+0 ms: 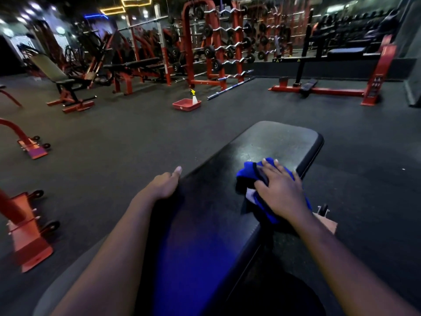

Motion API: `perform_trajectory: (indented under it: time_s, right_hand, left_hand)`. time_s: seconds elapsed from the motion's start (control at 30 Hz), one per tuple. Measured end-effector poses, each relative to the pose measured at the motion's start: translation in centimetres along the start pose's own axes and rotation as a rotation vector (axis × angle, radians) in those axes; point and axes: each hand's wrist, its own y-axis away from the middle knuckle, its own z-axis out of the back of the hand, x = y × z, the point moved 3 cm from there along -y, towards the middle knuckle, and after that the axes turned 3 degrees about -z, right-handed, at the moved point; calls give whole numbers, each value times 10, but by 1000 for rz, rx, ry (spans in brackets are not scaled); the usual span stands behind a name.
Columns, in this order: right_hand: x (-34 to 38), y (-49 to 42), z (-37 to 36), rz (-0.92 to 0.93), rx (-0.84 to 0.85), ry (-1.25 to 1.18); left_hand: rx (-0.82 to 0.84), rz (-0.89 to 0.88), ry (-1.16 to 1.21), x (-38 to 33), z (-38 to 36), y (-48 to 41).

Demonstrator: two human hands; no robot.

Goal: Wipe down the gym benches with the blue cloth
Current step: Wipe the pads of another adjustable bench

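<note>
Blue cloth [247, 176] under right fingers [267, 166]

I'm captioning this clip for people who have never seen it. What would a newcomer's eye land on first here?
First the blue cloth, pressed flat under the right hand near the right edge of the black bench pad in the foreground, while the left hand rests on the pad's left edge. Next, the red tray with a yellow-topped spray bottle standing on the dark floor mid-room, before red racks of curl bars.

Dim gym, ceiling lights, warped blurry edges
</note>
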Motion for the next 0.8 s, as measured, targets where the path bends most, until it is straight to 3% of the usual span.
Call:
perform_trajectory:
  time_s: [0.23,0.43,0.67,0.8]
  right_hand:
    - [-32,-97,14,-172,69,74]
    - [-24,-42,1,-27,43,70]
    - [-29,-120,11,-28,179,118]
    - [-22,-87,-1,238,216,157]
  left_hand:
    - [-12,-42,-43,-29,-10,-25]
    - [22,-46,-29,-50,-14,-48]
    - [43,-17,-27,-64,-26,-69]
    - [6,-15,-64,-62,-33,-75]
